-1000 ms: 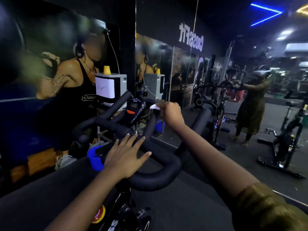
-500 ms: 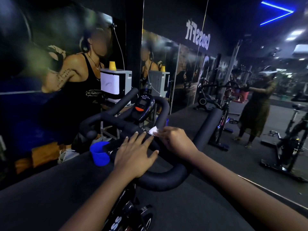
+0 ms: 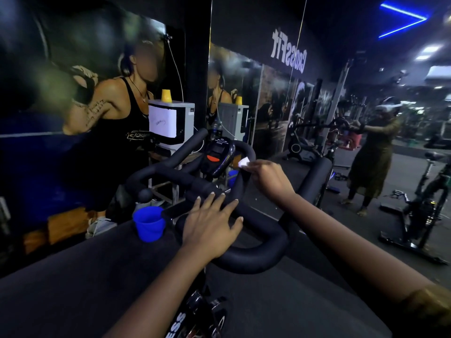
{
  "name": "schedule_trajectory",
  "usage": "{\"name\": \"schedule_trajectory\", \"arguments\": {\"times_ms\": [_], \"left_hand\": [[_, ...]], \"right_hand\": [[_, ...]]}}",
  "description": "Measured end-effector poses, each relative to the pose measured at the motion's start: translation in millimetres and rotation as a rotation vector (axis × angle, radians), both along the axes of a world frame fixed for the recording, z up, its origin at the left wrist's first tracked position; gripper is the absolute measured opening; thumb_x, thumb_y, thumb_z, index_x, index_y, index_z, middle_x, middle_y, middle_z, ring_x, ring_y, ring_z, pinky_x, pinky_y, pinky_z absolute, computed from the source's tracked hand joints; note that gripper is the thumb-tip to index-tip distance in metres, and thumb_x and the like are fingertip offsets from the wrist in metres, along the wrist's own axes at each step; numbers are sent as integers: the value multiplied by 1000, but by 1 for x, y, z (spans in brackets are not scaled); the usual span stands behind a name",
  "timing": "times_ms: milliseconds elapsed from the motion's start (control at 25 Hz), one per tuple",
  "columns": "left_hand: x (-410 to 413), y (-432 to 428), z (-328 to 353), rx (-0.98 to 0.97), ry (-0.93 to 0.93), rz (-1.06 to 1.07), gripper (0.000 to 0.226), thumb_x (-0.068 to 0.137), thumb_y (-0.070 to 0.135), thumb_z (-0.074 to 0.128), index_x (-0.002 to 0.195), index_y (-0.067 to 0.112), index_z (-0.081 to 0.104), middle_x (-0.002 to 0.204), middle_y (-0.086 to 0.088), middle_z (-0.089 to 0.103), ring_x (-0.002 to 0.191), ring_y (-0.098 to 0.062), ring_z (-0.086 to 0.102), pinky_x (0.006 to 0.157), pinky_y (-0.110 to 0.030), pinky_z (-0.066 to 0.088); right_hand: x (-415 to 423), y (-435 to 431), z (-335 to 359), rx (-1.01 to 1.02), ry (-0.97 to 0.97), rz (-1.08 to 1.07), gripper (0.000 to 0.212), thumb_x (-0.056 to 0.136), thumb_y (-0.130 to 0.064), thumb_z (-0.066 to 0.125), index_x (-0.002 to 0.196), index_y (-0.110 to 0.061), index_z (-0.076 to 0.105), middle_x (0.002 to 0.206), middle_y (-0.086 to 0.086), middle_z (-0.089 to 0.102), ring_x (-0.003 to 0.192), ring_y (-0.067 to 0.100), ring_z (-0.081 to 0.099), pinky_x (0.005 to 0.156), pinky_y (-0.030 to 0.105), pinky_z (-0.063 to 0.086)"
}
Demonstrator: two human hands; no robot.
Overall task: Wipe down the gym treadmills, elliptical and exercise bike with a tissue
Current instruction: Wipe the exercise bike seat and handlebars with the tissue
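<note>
I stand at an exercise bike whose black padded handlebar (image 3: 253, 257) fills the middle of the view. Its small console (image 3: 217, 157) with an orange button sits at the centre of the bars. My left hand (image 3: 212, 223) lies flat, fingers spread, on the near crossbar. My right hand (image 3: 268, 179) pinches a small white tissue (image 3: 243, 163) against the inner upright loop of the handlebar, just right of the console.
A blue cup (image 3: 148, 223) sits in a holder left of the bars. A wall mirror (image 3: 341, 118) ahead reflects me and other bikes (image 3: 419, 208). A white box with a yellow cup (image 3: 166, 95) stands by the wall poster.
My right hand with the tissue slid down the inner loop toward the crossbar, then back up beside the console. The left hand stayed on the crossbar.
</note>
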State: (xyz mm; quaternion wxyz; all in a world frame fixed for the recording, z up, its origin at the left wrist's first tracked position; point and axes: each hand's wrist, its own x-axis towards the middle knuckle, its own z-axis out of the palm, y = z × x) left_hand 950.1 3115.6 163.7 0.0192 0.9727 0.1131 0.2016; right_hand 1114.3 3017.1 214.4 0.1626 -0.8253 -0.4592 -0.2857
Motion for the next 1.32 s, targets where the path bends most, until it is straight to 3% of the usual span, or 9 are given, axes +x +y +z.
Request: {"name": "schedule_trajectory", "arguments": {"times_ms": [200, 280, 400, 560, 640, 760, 960, 1080, 1320], "left_hand": [[0, 0, -1, 16, -30, -6, 55, 98, 53, 27, 149, 32, 26, 157, 3, 23, 147, -18, 11, 118, -40, 2], [-5, 9, -2, -3, -66, 9, 55, 97, 54, 28, 148, 32, 28, 156, 5, 25, 147, -17, 10, 118, -41, 0], [-18, 45, -7, -159, -105, 87, 58, 96, 59, 24, 148, 33, 26, 157, 5, 22, 147, -15, 9, 119, -39, 0], [-34, 84, -16, -273, -169, 74, 95, 68, 74, -1, 147, 31, 31, 156, 4, 27, 146, -14, 13, 117, -41, 0], [-36, 99, -21, -247, -200, 65, 94, 69, 73, 2, 147, 29, 32, 155, 3, 28, 146, -15, 13, 117, -42, -1], [-34, 130, -26, -193, -215, 50, 71, 88, 62, 21, 148, 25, 29, 157, 1, 22, 147, -17, 9, 117, -44, -1], [-29, 179, -40, -103, -189, -28, 73, 90, 58, 25, 149, 17, 26, 157, -5, 22, 147, -21, 12, 117, -39, 1], [-26, 188, -52, -62, -259, -96, 78, 84, 57, 26, 146, 11, 35, 152, -11, 33, 143, -27, 24, 116, -41, 8], [-26, 190, -62, -48, -360, -147, 73, 86, 53, 33, 146, 11, 35, 152, -10, 34, 143, -22, 22, 118, -41, 6]], "right_hand": [[-47, -11, -15, -141, -87, 174, 29, 78, -10, 54, 100, -10, 73, 97, 10, 71, 87, 30, 66, 68, 37, 55], [-50, -14, -17, -181, -73, 213, 30, 78, -3, 59, 104, -13, 72, 102, 7, 71, 91, 26, 67, 73, 31, 53], [-55, -14, -7, -188, 62, 202, 36, 82, -9, 49, 108, -20, 71, 109, 5, 70, 101, 26, 65, 84, 37, 51], [-62, 6, 5, -26, 109, 215, 54, 73, -27, 30, 103, -18, 73, 107, 3, 70, 101, 22, 66, 86, 34, 52], [-69, 24, 8, -12, 105, 232, 48, 76, -22, 34, 103, -15, 73, 106, 4, 71, 100, 21, 66, 87, 30, 50], [-78, 58, 8, -2, 89, 263, 40, 78, -20, 39, 96, -11, 74, 101, 7, 71, 96, 25, 66, 85, 38, 52], [-60, 95, -9, -206, 33, 113, 26, 89, -13, 51, 106, -13, 70, 109, 4, 67, 105, 27, 59, 85, 37, 47], [-57, 88, -26, -215, -41, 186, 34, 80, -14, 46, 100, -9, 73, 100, 7, 70, 89, 30, 63, 74, 37, 53], [-64, 43, -31, -277, -130, 218, 15, 71, -12, 72, 84, -18, 74, 92, -7, 71, 76, 18, 63, 63, 24, 51]]}}
